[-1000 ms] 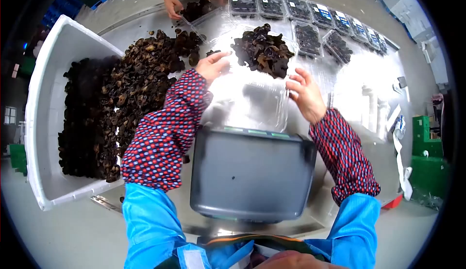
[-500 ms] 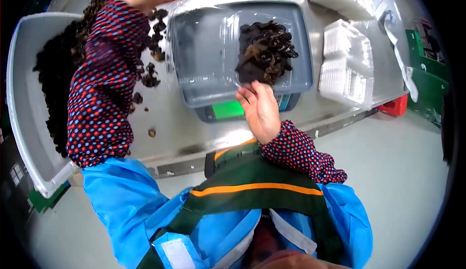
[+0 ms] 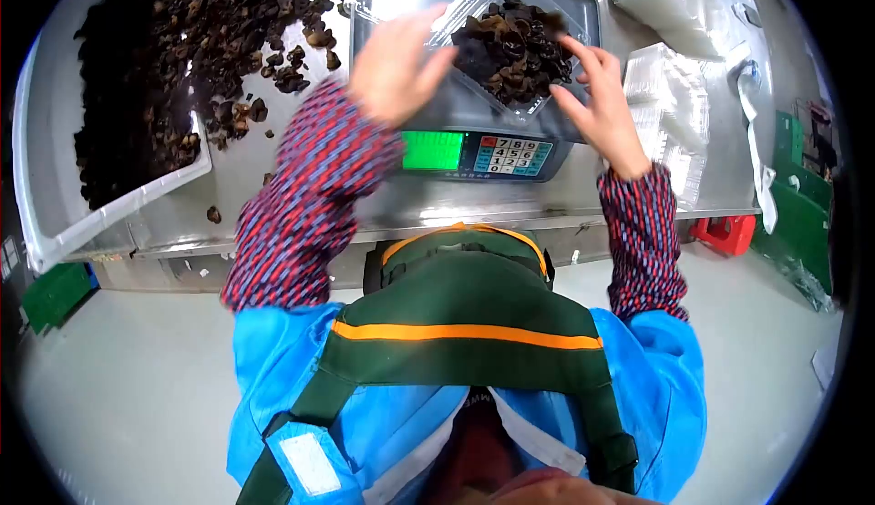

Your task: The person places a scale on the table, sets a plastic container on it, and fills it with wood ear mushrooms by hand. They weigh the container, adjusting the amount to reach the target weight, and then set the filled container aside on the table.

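A clear plastic clamshell box [image 3: 521, 115] lies unfolded and askew on the grey pan [image 3: 597, 13] of a digital scale. One half holds a heap of dark, curled wood ear mushroom pieces [image 3: 515, 49]. My right hand [image 3: 606, 108] is at the box's right side, thumb and fingers apart, fingertips right at the edge of the heap. Over the left part of the pan is my left hand [image 3: 396, 63], blurred, with its thumb spread from the fingers and nothing visible in it. Below the pan, the scale shows a lit green display [image 3: 433, 150] and a keypad [image 3: 510, 155].
Loose mushroom pieces [image 3: 228, 40] spill from a white tub [image 3: 118, 213] on its side at the left of the metal table. Stacks of clear plastic boxes [image 3: 665, 95] stand at the right, beside a white strip-like item [image 3: 755, 140]. A red object [image 3: 725, 234] sits below the table's edge.
My left hand has come from the loose pile on the left to over the scale pan. My right hand has shifted from the box's front to its right side. The box now sits more askew.
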A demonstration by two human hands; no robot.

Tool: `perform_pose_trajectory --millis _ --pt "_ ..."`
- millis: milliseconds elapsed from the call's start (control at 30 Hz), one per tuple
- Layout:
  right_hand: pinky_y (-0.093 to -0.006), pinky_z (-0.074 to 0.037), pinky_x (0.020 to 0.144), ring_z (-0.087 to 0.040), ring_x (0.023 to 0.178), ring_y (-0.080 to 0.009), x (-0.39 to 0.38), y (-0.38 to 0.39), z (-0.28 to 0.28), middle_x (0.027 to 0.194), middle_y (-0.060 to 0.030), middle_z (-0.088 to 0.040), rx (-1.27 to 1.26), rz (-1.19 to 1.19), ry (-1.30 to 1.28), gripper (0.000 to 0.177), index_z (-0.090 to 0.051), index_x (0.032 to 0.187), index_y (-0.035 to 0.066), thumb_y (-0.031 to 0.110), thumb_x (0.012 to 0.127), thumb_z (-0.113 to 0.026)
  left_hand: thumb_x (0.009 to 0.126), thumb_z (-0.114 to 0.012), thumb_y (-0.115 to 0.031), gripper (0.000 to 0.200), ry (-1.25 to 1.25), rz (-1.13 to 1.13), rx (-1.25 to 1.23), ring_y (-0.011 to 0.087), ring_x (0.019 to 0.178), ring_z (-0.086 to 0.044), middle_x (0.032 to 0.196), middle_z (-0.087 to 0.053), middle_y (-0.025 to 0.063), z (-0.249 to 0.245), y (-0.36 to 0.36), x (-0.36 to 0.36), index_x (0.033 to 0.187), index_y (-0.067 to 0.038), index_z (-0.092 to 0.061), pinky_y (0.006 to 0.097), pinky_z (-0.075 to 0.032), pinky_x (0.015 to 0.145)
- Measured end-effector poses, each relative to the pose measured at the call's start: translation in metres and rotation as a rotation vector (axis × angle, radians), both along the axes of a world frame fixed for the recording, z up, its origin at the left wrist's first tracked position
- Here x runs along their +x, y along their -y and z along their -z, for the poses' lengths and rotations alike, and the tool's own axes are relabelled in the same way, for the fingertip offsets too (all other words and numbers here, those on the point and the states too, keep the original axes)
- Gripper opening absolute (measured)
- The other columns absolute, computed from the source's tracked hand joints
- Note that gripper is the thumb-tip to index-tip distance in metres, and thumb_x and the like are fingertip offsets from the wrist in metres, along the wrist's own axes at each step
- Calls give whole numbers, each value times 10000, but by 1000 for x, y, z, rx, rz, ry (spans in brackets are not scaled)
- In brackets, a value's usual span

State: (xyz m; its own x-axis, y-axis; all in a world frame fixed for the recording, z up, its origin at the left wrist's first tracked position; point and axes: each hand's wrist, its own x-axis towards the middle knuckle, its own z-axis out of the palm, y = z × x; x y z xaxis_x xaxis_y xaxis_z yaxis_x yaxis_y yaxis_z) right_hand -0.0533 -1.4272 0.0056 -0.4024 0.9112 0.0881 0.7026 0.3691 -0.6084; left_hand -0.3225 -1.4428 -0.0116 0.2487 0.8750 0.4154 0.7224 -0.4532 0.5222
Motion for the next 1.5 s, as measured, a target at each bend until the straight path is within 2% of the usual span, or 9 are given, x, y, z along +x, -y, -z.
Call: perform_pose_trajectory --millis 167,400,533,833,1000,1200,1367,1400,1500 --pt "-331 -479 716 -594 781 -273 2 -26 11 871 -134 -576 51 95 81 266 -579 1010 61 125 757 -633 742 -671 -276 216 -40 -131 10 263 784 -573 806 -598 111 27 -27 26 886 -116 -658 355 -448 713" --pt "-271 -476 704 -573 778 -178 -77 28 -23 850 -71 -578 94 -35 -432 219 -600 935 38 74 728 -664 875 -469 -180 357 2126 104 -765 291 1104 -472 1212 -501 110 -1 49 10 1199 -32 -473 452 -418 914" --pt "-302 -471 702 -547 859 -236 -102 45 -23 927 -123 -539 113 -205 -415 363 -573 1002 35 114 675 -711 818 -450 -216 366 2790 49 -639 245 922 -554 1089 -528 145 15 79 -20 1122 -20 -507 278 -500 568" --pt "-217 -424 721 -532 828 -95 68 -147 30 1054 -30 -580 -475 429 -578 326 -553 1136 32 214 866 -560 856 -422 -181 296 2264 -1007 -276 219 765 -547 932 -548 116 107 131 -211 1081 5 -470 263 -460 524" --pt "-192 -428 662 -524 760 -71 49 -128 42 954 -3 -596 -637 375 -580 310 -569 1126 42 208 865 -561 809 -487 -523 801 1712 -1473 -599 364 1245 -273 1365 -250 234 80 124 -179 1347 -3 -201 573 -222 986" --pt "-202 -422 555 -507 627 -68 37 -104 59 754 1 -573 -644 208 -267 274 -593 1034 21 222 850 -584 862 -566 -155 359 863 -680 -332 174 995 -540 1081 -578 96 58 84 -71 1176 4 -495 269 -397 904" --pt "-200 -392 457 -449 506 -58 19 -36 47 670 2 -525 -659 299 -246 225 -552 889 -10 188 817 -632 872 -483 -427 644 391 -502 -650 217 1018 -527 1094 -560 176 37 -7 -9 1294 37 -335 301 -358 929" --pt "-198 -392 461 -448 512 -57 18 -30 50 673 6 -522 -630 282 -247 224 -551 891 -10 186 817 -631 895 -493 -350 478 451 -579 -584 161 771 -563 852 -592 98 55 -37 -3 1225 -12 -421 284 -456 677" --pt "-211 -427 568 -528 700 -87 16 -14 48 858 -46 -593 -584 308 -303 303 -562 1065 -5 197 840 -585 870 -449 -461 571 1453 -249 -576 178 792 -545 998 -582 106 77 -79 -7 1207 0 -426 331 -409 718"
